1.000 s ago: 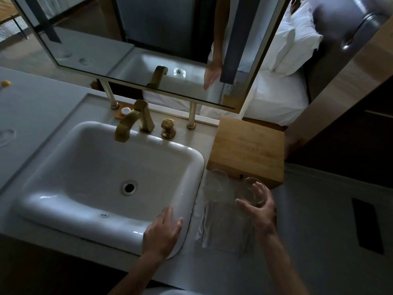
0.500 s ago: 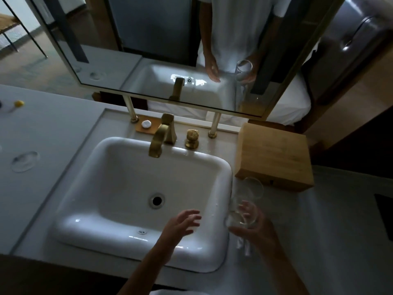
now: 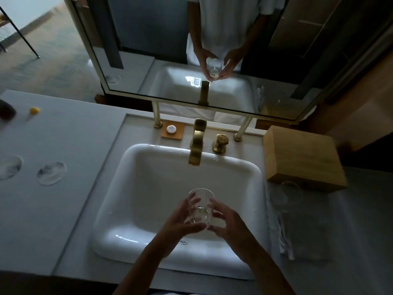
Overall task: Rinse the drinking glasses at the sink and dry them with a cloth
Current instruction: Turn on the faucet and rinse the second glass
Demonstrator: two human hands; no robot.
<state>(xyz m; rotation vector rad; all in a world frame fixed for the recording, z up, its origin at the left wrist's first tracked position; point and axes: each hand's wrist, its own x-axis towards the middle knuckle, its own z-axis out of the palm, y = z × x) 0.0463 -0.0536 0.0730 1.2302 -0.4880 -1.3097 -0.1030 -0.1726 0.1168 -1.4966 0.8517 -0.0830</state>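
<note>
Glass, clear and cylindrical, a drinking tumbler (image 3: pixel 201 206), is held upright over the white rectangular ceramic sink (image 3: pixel 148 188), above the near half of the basin. The left hand (image 3: pixel 180 222) wraps it from the left with fingers curled round its wall and thumb under its base; the right hand (image 3: pixel 228 222) grips it from the right, fingers curled against its side. Beyond it, the brushed-gold faucet (image 3: pixel 196 145) reaches over the basin's far edge, and a gold knob handle (image 3: pixel 220 143) stands just beside it to the right. A small orange square tray (image 3: pixel 177 134) holding a white round cap (image 3: pixel 171 129) sits left of the faucet. On the grey surface (image 3: pixel 63 199) to the right of the sink, a second clear glass (image 3: pixel 290 192) stands against a light wooden box (image 3: pixel 302 156), with a pale folded cloth (image 3: pixel 297 237) lying nearer the person. Left of the sink lie two round wet marks (image 3: pixel 51 173). A framed mirror (image 3: pixel 148 60) behind reflects the hands and glass.
</note>
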